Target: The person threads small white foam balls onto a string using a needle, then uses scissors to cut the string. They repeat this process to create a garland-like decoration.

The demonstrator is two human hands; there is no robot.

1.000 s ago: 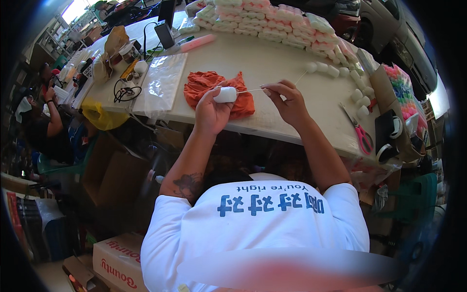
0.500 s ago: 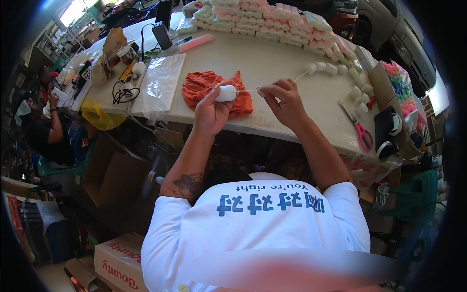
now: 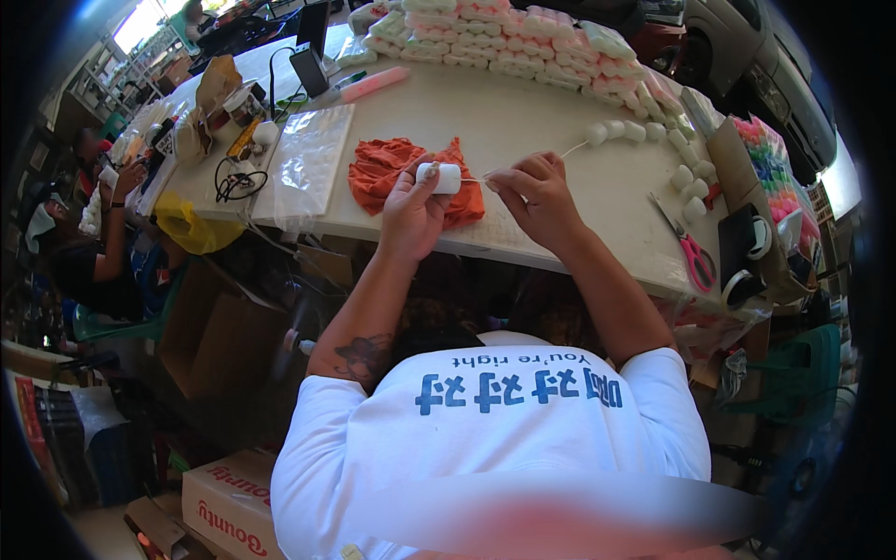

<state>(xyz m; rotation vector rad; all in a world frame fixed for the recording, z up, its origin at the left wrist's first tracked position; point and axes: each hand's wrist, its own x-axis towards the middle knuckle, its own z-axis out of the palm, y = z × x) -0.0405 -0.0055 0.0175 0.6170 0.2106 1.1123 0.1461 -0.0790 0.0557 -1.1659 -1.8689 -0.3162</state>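
Note:
My left hand [image 3: 413, 217] grips a white cylinder [image 3: 446, 179] with rounded edges, its fingers and thumb wrapped around the near end. Beneath that hand lies a crumpled orange cloth [image 3: 375, 170]. A thin pale cord [image 3: 573, 149] runs from the cylinder's right end to my right hand [image 3: 543, 198], which pinches it between thumb and fingers. Beyond the right hand, the cord leads to a curved row of similar white cylinders [image 3: 633, 132] on the table. Whether the cord passes fully through the held cylinder, I cannot tell.
On the white table [image 3: 448, 103], pink-handled scissors [image 3: 698, 261] lie at right beside a carton [image 3: 742, 177] of colourful items. Stacked white and pink packs [image 3: 523, 42] line the back. Plastic sheets [image 3: 313, 159] and a black cable [image 3: 240, 180] lie left. Another person [image 3: 98, 257] sits far left.
The white cylinder in my left hand has shifted slightly right and turned more level, with the thumb now over its near end. My right hand keeps its pinch on the cord, moved slightly left.

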